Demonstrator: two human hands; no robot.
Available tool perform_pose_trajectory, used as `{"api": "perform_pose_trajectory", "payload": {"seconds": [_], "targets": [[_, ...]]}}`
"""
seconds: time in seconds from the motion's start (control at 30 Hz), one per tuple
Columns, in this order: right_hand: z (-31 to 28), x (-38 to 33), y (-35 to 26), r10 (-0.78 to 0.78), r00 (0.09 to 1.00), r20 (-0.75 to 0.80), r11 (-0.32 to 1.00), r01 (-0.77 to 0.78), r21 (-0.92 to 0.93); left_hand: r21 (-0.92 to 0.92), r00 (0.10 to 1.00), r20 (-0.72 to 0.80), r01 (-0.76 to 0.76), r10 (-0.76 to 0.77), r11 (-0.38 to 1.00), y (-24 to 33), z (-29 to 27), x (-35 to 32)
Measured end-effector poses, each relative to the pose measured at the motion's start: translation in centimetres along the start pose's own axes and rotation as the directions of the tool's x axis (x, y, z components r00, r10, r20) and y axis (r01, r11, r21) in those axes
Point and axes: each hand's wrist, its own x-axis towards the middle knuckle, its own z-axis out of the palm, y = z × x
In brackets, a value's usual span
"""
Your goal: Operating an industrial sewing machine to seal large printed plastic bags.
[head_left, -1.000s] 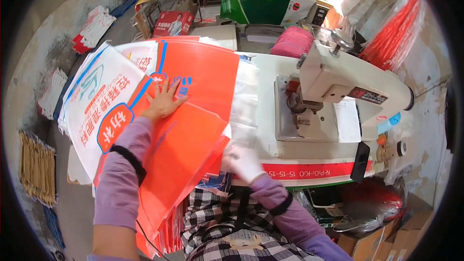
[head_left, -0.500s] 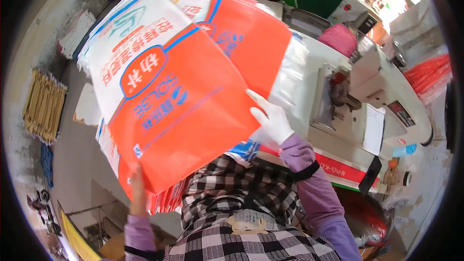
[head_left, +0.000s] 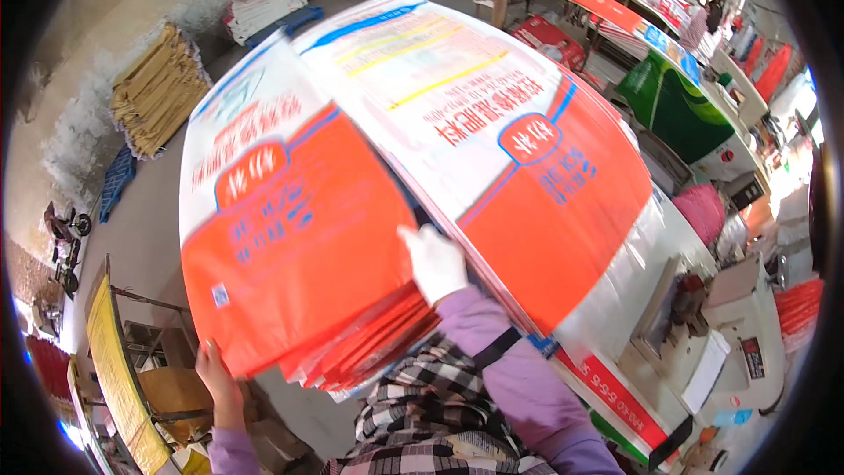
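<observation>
A printed orange-and-white woven sack [head_left: 308, 237] lies on top of a stack of like sacks in front of me, at the left. My left hand [head_left: 220, 387], bare, has its fingers at the sack's near left corner and grips the edge there; some fingers are hidden. In a white glove, my right hand [head_left: 435, 266] pinches the sack's right edge, one fingertip on its top face. Right beside it, a second pile of the same sacks [head_left: 563, 237] rests on the table, parted from the first by a narrow dark gap.
To the right, a sewing machine [head_left: 747, 334] stands on the white tabletop [head_left: 615, 325]. Bundles of tan sacks [head_left: 158, 92] and white sacks [head_left: 272, 10] sit by the left wall. A yellow-topped frame [head_left: 123, 369] stands at the lower left, and a pink bundle [head_left: 701, 211] lies beyond the table.
The sack in my hands has moved left, off the right pile and down onto the left stack. My view has swung left, and the right hand has shifted from its near right corner along its edge.
</observation>
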Motion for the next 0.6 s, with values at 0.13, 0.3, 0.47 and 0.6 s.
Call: {"api": "perform_pose_trajectory", "payload": {"seconds": [0.13, 0.3, 0.47, 0.6], "targets": [[10.7, -4.0, 1.8, 0.239, 0.869, 0.433, 0.963, -0.268, 0.006, 0.217, 0.99, -0.078, 0.131, -0.117, 0.967, -5.1, -0.4, -5.5], [13.9, -8.8, 7.5, 0.373, 0.901, 0.22, 0.914, -0.398, 0.079, -0.037, 0.955, 0.011, 0.297, -0.297, 0.954, -12.4, -0.1, -6.0], [16.1, -9.7, 8.0, 0.417, 0.871, -0.26, 0.904, -0.368, 0.217, -0.372, 0.825, 0.284, 0.564, -0.488, 0.737, -16.3, 2.4, -1.6], [16.6, -11.9, 9.2, 0.543, 0.789, -0.287, 0.832, -0.458, 0.314, -0.228, 0.775, 0.468, 0.569, -0.424, 0.79, -18.6, 2.9, 0.7]]}}
